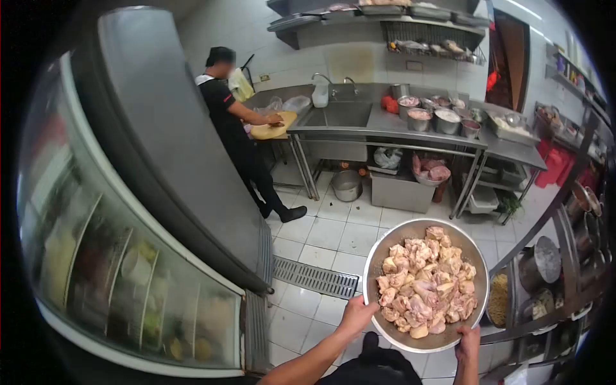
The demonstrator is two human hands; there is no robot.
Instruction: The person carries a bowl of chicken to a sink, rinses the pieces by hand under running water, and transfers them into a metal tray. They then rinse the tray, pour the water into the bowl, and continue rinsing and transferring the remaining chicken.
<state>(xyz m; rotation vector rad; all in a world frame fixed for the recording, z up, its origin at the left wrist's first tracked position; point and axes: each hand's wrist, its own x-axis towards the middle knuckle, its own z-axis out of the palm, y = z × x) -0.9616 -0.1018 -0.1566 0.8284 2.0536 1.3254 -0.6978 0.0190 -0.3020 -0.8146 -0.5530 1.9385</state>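
I carry a large round steel bowl [378, 253] heaped with raw chicken pieces [425, 285] in front of me at the lower right. My left hand [357, 314] grips the bowl's near-left rim, fingers curled over the edge. My right hand [468, 340] grips the near-right rim. The bowl hangs above the white tiled floor [327, 234].
A glass-front display fridge [128, 269] and a tall steel cabinet [160, 135] fill the left. A person in black [234, 128] works at a cutting board [273, 125] beside a steel sink counter [385, 122] bearing metal pots. A floor drain grate [314, 277] lies ahead. Shelves with pots [564, 256] stand right.
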